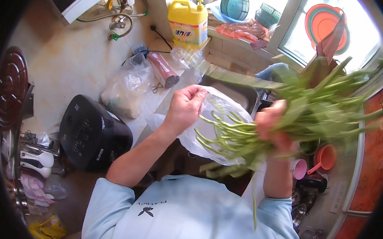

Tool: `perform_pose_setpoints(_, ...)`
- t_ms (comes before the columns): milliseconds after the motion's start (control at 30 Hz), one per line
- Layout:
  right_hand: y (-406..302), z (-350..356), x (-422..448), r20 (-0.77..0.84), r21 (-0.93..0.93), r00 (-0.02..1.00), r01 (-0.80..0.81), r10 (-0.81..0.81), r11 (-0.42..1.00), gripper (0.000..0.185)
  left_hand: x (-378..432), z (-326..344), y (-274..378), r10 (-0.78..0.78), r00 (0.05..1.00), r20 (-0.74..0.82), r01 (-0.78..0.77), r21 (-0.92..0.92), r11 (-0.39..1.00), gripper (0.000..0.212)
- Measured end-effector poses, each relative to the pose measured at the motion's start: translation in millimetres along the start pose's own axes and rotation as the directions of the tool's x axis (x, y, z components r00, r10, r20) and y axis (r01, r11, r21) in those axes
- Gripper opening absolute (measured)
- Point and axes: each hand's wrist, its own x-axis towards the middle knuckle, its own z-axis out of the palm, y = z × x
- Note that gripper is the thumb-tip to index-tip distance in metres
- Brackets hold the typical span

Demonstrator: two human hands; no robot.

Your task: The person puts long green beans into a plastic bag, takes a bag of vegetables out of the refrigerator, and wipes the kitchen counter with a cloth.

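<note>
My right hand (272, 124) grips a thick bunch of leafy green vegetables (322, 104) around the stems. The bunch is blurred; its leaves spread to the right, and the thin stem ends point left over a thin plastic bag (192, 145). Between thumb and fingers, my left hand (187, 103) pinches the rim of that whitish bag, whose mouth gapes towards the stems. One long stem (254, 209) hangs down in front of my shirt. Behind the bag, part of a steel sink (232, 92) shows; the bag and the vegetables hide the rest.
A black rice cooker (94, 133) stands left of my left arm. Behind it on the counter are a filled clear bag (127, 87) and a reddish roll (163, 69). A yellow detergent jug (188, 23) stands by the window. An orange dipper (325, 157) lies at the right.
</note>
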Motion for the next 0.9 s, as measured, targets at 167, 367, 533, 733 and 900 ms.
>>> perform_pose_setpoints(167, 79, -44, -20, 0.173, -0.624, 0.983, 0.161, -0.065, 0.764, 0.039, -2, 19, 4, -0.038, 0.998, 0.053, 0.049, -0.211, 0.976, 0.021)
perform_pose_setpoints(367, 117, -74, -10, 0.322, -0.801, 0.943, 0.321, -0.089, 0.505, 0.041, -17, 24, -3, 0.002, 0.995, 0.099, 0.024, -0.260, 0.965, 0.019)
perform_pose_setpoints(533, 145, -72, 0, 0.195, -0.943, 0.978, 0.165, 0.077, 0.288, 0.036, -17, 22, -14, 0.191, 0.975, 0.114, -0.202, 0.098, 0.974, 0.021)
perform_pose_setpoints(733, 189, -103, 21, 0.007, -0.893, 0.993, 0.059, -0.119, 0.446, 0.030, -29, 35, -13, 0.470, 0.819, 0.330, -0.564, 0.614, 0.553, 0.019)
perform_pose_setpoints(900, 209, -107, 24, -0.113, -0.857, 0.991, -0.063, -0.069, 0.511, 0.027, -35, 36, -46, 0.421, 0.876, 0.237, -0.469, 0.623, 0.626, 0.019)
